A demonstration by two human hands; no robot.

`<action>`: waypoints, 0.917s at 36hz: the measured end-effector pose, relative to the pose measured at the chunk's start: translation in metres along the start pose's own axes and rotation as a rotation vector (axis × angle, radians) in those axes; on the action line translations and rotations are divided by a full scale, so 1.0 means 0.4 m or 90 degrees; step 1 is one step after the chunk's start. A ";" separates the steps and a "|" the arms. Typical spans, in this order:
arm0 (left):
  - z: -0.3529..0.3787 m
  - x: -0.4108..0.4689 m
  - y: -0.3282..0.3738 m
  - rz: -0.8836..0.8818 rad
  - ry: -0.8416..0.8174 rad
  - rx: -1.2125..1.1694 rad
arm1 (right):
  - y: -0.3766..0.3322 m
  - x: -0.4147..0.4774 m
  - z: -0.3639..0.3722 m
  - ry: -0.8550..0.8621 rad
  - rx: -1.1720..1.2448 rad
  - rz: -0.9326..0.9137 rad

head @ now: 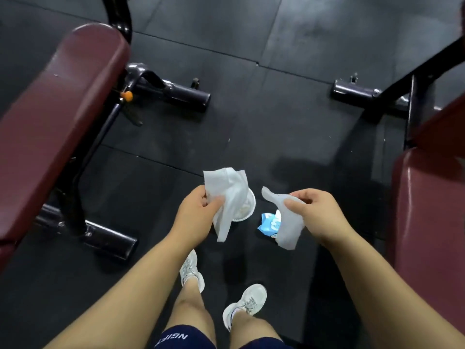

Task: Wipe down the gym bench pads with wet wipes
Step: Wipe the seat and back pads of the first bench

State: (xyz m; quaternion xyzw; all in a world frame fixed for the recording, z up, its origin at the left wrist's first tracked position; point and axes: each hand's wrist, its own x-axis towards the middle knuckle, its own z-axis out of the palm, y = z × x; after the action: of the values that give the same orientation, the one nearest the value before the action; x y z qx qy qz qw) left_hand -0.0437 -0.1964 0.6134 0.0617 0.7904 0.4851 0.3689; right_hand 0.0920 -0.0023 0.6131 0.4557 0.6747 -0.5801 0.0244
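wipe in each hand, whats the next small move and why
Probably carry the white wipe in the left hand across to the maroon bench pad on the left and start wiping. Both hands already grip wipes, the right hand a greyer wipe, and neither touches a pad yet.

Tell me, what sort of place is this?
Most likely a gym: the left bench pad and right bench pad are maroon upholstery on black steel frames, standing on rubber floor tiles.
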 end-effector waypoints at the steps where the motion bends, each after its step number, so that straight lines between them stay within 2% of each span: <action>1: -0.025 -0.007 0.002 -0.002 0.016 -0.013 | -0.025 -0.007 0.021 0.003 0.019 -0.015; 5: -0.132 -0.014 0.017 -0.007 0.069 -0.047 | -0.146 -0.026 0.119 0.002 0.107 -0.052; 11: -0.317 0.001 0.069 0.016 0.079 -0.081 | -0.371 -0.054 0.314 -0.210 0.313 -0.068; 13: -0.379 0.012 0.091 0.034 0.063 -0.090 | -0.433 -0.053 0.387 -0.233 0.272 -0.096; 18: -0.525 0.031 0.140 0.053 0.026 -0.226 | -0.550 -0.023 0.547 -0.062 0.072 -0.249; 20: -0.575 0.044 0.149 0.040 0.017 -0.286 | -0.583 -0.013 0.595 -0.044 0.036 -0.265; 24: -0.656 0.089 0.152 0.000 -0.005 -0.359 | -0.630 0.024 0.673 -0.065 -0.032 -0.261; 27: -0.694 0.128 0.157 0.024 -0.002 -0.319 | -0.660 0.070 0.706 -0.105 -0.059 -0.233; 30: -0.721 0.184 0.168 0.020 0.057 -0.286 | -0.692 0.130 0.720 -0.190 -0.067 -0.166; 33: -0.760 0.257 0.177 0.014 0.129 -0.266 | -0.737 0.199 0.733 -0.257 -0.067 -0.175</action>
State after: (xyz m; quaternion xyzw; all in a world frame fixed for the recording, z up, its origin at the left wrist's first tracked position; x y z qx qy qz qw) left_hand -0.3316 -0.3318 0.6955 -0.0568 0.7052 0.6458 0.2871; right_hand -0.2894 -0.1655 0.6971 0.2330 0.7410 -0.6213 0.1030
